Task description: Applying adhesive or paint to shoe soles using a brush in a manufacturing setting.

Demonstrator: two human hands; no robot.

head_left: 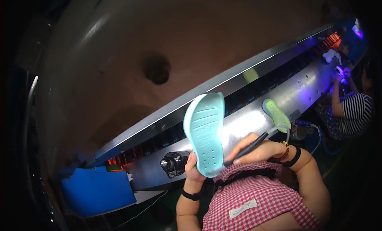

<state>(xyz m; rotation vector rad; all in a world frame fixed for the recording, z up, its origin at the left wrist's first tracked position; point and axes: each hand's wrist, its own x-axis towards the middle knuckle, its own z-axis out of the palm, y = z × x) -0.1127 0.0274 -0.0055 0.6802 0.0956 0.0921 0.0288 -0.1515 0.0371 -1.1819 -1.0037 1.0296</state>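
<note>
A light turquoise shoe sole (206,127) stands tilted up in front of me, its face marked with grooves and small holes. Its lower end rests in my left hand (193,169), which is closed on the edge. My right hand (254,149) grips a black pen-like brush (248,148) with a pale tube running from its back end. The brush's pale bristles meet the sole near its lower end and look blurred. Beyond my right hand, a yellow-green sole (276,115) lies on the metal bench (246,125).
A black bottle-like device (171,163) with a cable stands on the bench left of my left hand. Behind the bench runs a dark roller conveyor (234,105), with another yellow-green piece (250,75) farther along. A blue box (97,191) is at left. A person in stripes (354,111) works at right under violet light.
</note>
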